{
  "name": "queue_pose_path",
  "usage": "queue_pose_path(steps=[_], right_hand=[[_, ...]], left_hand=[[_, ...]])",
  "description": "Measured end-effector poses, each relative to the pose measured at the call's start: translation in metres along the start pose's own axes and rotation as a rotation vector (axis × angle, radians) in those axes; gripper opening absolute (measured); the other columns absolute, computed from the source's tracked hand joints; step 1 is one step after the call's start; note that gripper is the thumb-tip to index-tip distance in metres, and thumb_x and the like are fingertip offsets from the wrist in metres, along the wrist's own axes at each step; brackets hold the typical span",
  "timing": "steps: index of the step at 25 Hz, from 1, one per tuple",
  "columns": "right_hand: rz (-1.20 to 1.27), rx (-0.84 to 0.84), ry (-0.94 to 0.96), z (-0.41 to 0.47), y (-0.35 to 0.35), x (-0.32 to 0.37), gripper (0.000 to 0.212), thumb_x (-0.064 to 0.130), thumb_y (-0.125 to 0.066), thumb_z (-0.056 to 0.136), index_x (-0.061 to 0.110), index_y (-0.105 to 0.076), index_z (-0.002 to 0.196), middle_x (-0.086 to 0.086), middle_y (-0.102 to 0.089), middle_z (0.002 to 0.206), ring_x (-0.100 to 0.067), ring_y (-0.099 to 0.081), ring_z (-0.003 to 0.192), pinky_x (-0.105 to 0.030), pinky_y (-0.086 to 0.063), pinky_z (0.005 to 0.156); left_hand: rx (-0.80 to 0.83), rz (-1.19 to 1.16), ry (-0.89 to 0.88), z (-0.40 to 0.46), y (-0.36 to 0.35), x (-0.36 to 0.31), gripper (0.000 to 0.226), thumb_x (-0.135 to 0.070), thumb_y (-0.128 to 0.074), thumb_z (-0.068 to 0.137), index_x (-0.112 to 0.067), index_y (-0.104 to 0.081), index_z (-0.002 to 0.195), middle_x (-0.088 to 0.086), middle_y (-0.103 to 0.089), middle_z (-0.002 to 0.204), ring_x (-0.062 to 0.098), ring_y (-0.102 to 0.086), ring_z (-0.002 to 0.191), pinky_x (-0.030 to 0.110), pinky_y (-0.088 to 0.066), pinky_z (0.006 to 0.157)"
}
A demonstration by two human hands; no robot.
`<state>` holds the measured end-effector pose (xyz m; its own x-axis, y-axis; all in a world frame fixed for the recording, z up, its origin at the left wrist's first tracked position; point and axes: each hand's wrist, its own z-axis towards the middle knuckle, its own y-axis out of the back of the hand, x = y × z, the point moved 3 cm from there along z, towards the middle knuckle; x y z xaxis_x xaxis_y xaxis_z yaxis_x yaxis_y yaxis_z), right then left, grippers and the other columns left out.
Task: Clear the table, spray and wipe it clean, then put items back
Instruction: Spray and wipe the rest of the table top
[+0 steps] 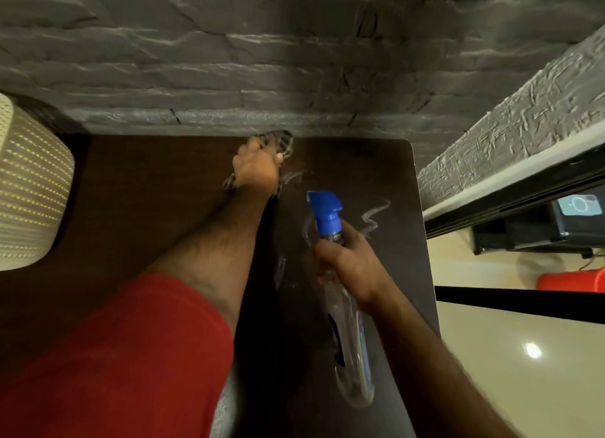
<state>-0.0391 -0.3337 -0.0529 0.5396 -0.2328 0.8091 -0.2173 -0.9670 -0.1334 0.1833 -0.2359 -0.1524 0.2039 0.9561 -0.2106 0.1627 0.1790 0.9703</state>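
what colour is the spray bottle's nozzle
Blue, on a clear spray bottle; seen in the head view.

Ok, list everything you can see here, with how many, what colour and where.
table: one, dark brown, against the wall
cloth: one, striped, far edge of table under the left hand
spray bottle: one, clear with blue trigger head, over the table's right side
wet streaks: several, pale, right part of table
wall: one, grey stone-textured, behind table
perforated cream object: one, far left
red object: one, on floor, far right
left hand: presses the cloth
right hand: grips the spray bottle
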Motion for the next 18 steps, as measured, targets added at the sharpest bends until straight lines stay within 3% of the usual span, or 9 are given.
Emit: queue_pose_path(steps=[2,4,5,9,12,14,18], right_hand=[[-0.001,0.000,-0.017,0.000,0.003,-0.004,0.035,0.011,-0.060,0.068,0.010,-0.054,0.102,-0.014,-0.049,0.065,-0.025,-0.047,0.052,-0.033,-0.044,0.049],[-0.019,0.018,-0.030,-0.006,0.003,-0.008,0.034,0.011,-0.060,0.069,0.009,-0.054,0.102,-0.016,-0.050,0.066,-0.026,-0.047,0.053,-0.033,-0.044,0.049],[-0.024,0.020,-0.025,-0.007,0.004,-0.011,0.032,0.011,-0.060,0.069,0.008,-0.053,0.100,-0.017,-0.050,0.065,-0.027,-0.047,0.053,-0.033,-0.043,0.049],[-0.004,-0.008,-0.004,-0.012,0.023,-0.007,0.027,0.008,-0.062,0.074,0.005,-0.051,0.098,-0.018,-0.049,0.069,-0.027,-0.047,0.055,-0.033,-0.044,0.047],[-0.022,-0.007,-0.037,-0.014,0.034,-0.006,0.038,0.010,-0.063,0.073,-0.002,-0.053,0.108,-0.019,-0.052,0.078,-0.030,-0.049,0.063,-0.027,-0.047,0.048],[0.003,0.006,-0.055,-0.018,0.039,-0.007,0.035,0.008,-0.064,0.075,0.001,-0.053,0.107,-0.020,-0.052,0.080,-0.030,-0.049,0.064,-0.027,-0.048,0.048],[-0.014,0.024,-0.052,-0.016,0.053,-0.004,0.037,0.016,-0.063,0.069,0.011,-0.053,0.103,-0.014,-0.053,0.070,-0.024,-0.053,0.056,-0.027,-0.051,0.050]], left_hand=[[-0.059,0.020,-0.180,-0.042,-0.005,-0.024,0.033,-0.033,-0.050,0.092,-0.021,-0.060,0.121,0.009,-0.054,0.114,0.030,-0.051,0.095,0.040,-0.040,0.075],[0.014,0.062,-0.377,-0.084,-0.015,-0.019,0.033,-0.032,-0.044,0.092,-0.020,-0.061,0.117,0.008,-0.055,0.111,0.028,-0.053,0.092,0.039,-0.041,0.072],[0.039,0.120,-0.391,-0.082,-0.016,-0.008,0.033,-0.033,-0.042,0.094,-0.019,-0.060,0.118,0.009,-0.054,0.114,0.029,-0.053,0.094,0.040,-0.041,0.074],[-0.032,0.077,-0.038,-0.004,-0.002,-0.012,0.038,-0.034,-0.042,0.097,-0.018,-0.052,0.130,0.013,-0.046,0.129,0.034,-0.046,0.111,0.042,-0.036,0.090],[0.006,0.072,-0.251,-0.022,-0.014,-0.062,0.033,-0.034,-0.045,0.095,-0.020,-0.057,0.122,0.010,-0.050,0.121,0.031,-0.048,0.106,0.040,-0.036,0.084],[-0.016,0.076,-0.427,-0.049,-0.021,-0.048,0.029,-0.033,-0.048,0.095,-0.018,-0.061,0.116,0.009,-0.054,0.115,0.031,-0.051,0.099,0.041,-0.039,0.079],[-0.052,0.079,-0.060,-0.009,-0.011,-0.013,0.037,-0.033,-0.041,0.098,-0.014,-0.054,0.127,0.013,-0.048,0.126,0.034,-0.047,0.108,0.044,-0.038,0.090]])
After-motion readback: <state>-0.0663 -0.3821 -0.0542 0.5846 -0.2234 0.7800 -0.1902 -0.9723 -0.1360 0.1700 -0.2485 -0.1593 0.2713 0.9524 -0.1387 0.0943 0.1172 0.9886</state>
